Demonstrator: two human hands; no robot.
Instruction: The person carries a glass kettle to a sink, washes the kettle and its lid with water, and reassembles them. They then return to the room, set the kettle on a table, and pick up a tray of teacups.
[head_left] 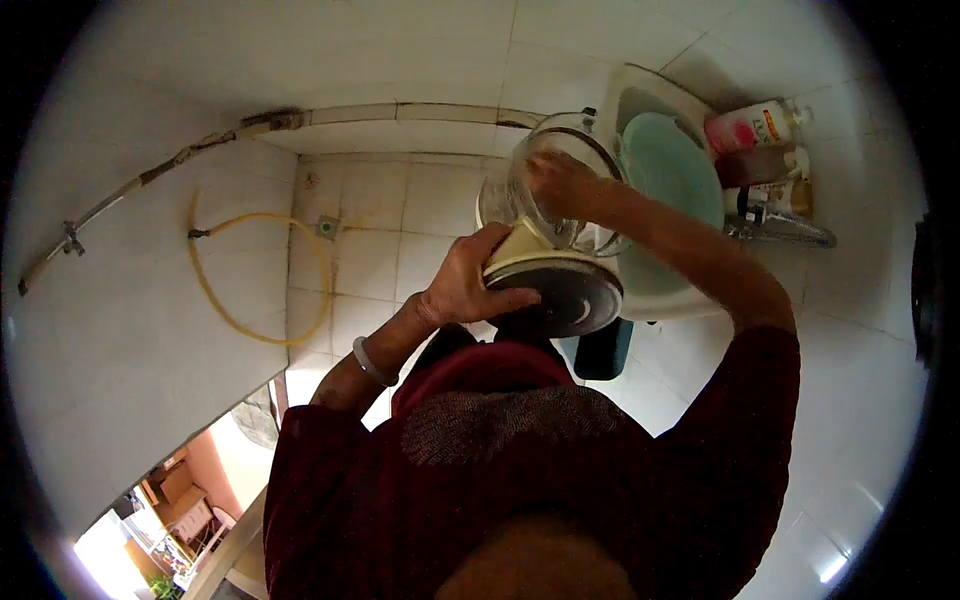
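My left hand (468,280) grips the cream-coloured part of a glass kettle-like pot (528,240), its thumb lying across a dark round disc (555,298) that faces me. The pot is tilted, with its clear glass body pointing away and up. My right hand (566,187) is curled at the wide mouth of the glass, with its fingers partly hidden behind the glass. Whatever those fingers hold, if anything, cannot be made out. Close to the right forearm, a pale green basin (668,150) sits in a white sink (640,90).
Pump bottles (750,130) stand along the sink's right side, beside a metal faucet (785,228). A yellow hose (215,290) loops at the left wall, below a pipe (140,180). A dark blue object (602,350) is under the sink. A doorway with boxes lies lower left.
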